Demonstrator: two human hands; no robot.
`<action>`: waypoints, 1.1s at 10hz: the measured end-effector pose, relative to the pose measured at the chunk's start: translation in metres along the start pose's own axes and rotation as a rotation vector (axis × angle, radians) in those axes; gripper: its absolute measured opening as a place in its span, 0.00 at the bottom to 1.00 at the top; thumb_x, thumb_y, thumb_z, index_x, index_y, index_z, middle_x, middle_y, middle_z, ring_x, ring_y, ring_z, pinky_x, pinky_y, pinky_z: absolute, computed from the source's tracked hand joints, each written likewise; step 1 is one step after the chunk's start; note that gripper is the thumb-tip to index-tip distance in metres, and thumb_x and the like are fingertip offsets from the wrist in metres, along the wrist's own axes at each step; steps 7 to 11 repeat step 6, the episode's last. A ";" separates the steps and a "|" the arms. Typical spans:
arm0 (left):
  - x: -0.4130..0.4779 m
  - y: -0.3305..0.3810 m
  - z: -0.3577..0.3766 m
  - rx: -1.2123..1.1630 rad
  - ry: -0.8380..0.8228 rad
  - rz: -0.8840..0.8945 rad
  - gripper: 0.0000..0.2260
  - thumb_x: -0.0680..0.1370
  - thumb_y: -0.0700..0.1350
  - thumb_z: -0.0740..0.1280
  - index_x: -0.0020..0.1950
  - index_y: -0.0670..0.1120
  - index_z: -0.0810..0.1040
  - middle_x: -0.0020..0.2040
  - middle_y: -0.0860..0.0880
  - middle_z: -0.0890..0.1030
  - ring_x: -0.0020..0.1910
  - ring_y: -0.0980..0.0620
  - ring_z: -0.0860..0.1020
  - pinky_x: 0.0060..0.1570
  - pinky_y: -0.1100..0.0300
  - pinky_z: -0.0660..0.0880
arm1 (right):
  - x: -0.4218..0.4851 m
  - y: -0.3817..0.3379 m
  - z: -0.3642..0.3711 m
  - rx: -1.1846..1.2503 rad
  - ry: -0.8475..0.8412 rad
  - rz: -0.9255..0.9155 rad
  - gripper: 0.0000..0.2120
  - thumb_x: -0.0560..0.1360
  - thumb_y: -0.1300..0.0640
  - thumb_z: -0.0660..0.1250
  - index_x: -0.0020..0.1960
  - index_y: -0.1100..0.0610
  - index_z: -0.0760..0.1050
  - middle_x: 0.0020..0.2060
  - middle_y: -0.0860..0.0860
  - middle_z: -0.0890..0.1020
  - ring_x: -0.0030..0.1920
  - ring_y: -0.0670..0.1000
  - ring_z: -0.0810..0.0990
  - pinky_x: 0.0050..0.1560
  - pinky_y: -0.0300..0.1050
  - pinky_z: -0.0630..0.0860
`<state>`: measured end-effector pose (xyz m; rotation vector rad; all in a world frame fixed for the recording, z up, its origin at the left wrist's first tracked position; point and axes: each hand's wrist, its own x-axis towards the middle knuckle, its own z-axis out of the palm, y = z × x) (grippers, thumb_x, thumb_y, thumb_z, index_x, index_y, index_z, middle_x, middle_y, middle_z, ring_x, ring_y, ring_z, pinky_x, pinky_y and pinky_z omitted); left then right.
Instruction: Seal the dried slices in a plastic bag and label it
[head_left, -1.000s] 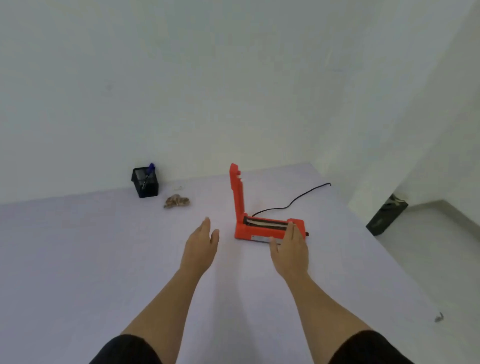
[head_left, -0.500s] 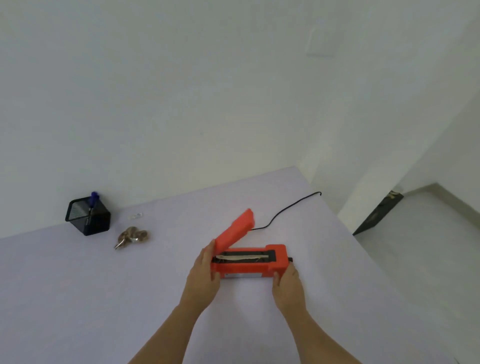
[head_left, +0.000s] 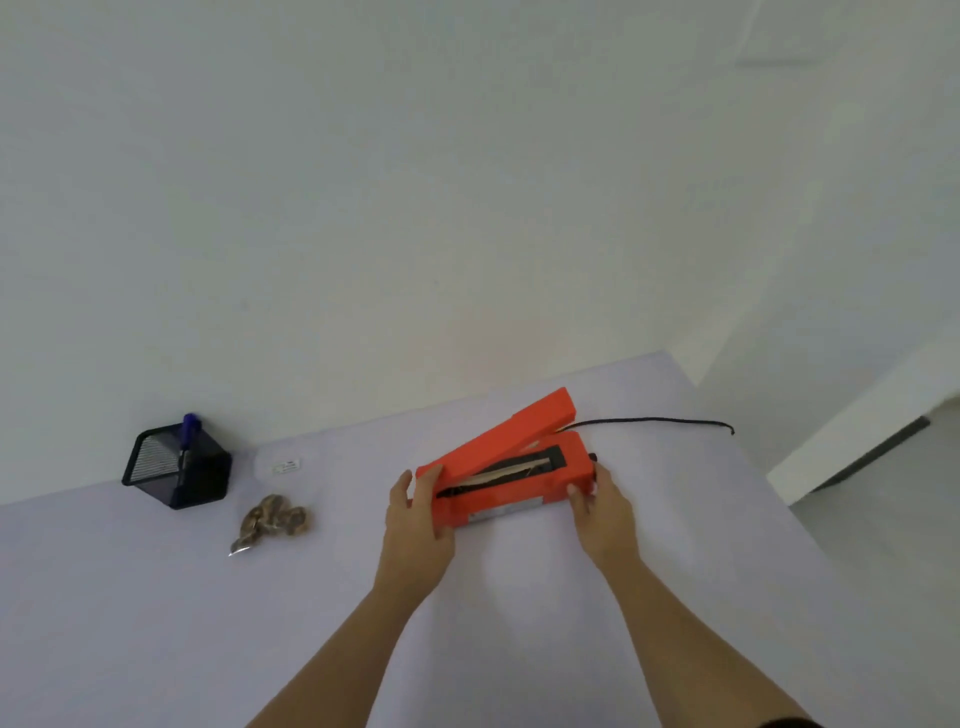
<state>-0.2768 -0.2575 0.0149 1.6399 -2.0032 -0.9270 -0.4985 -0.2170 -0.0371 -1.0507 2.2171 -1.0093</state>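
Note:
An orange heat sealer (head_left: 511, 486) sits on the pale table (head_left: 156, 623), its lid raised at a slant over the sealing strip. My left hand (head_left: 418, 525) grips the sealer's left end. My right hand (head_left: 605, 512) holds its right end. To the left lies a clear plastic bag with brown dried slices (head_left: 272, 522), apart from both hands. Behind it lies a small white label (head_left: 287, 466). A blue pen (head_left: 187, 434) stands in a black mesh holder (head_left: 176, 470) near the wall.
The sealer's black cord (head_left: 649, 422) trails to the right across the table toward its far right edge. The white wall runs along the table's back. The floor drops away beyond the right edge.
Both hands went from hovering in front of the sealer to gripping its ends. The lid came down from upright to a slant, and the sealer has turned on the table.

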 end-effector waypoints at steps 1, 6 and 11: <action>0.038 0.001 -0.007 0.012 0.019 0.063 0.31 0.68 0.33 0.61 0.71 0.44 0.63 0.66 0.42 0.72 0.63 0.42 0.71 0.62 0.56 0.68 | 0.036 -0.010 0.012 0.015 0.005 -0.019 0.21 0.76 0.57 0.64 0.67 0.61 0.67 0.55 0.61 0.80 0.53 0.61 0.80 0.55 0.53 0.75; 0.088 0.003 -0.027 -0.002 -0.037 0.047 0.32 0.73 0.34 0.62 0.74 0.46 0.56 0.64 0.43 0.73 0.58 0.42 0.74 0.52 0.61 0.67 | 0.081 -0.035 0.032 -0.031 -0.091 0.098 0.32 0.78 0.52 0.61 0.74 0.64 0.51 0.70 0.62 0.65 0.69 0.61 0.66 0.68 0.52 0.63; 0.088 0.003 -0.027 -0.002 -0.037 0.047 0.32 0.73 0.34 0.62 0.74 0.46 0.56 0.64 0.43 0.73 0.58 0.42 0.74 0.52 0.61 0.67 | 0.081 -0.035 0.032 -0.031 -0.091 0.098 0.32 0.78 0.52 0.61 0.74 0.64 0.51 0.70 0.62 0.65 0.69 0.61 0.66 0.68 0.52 0.63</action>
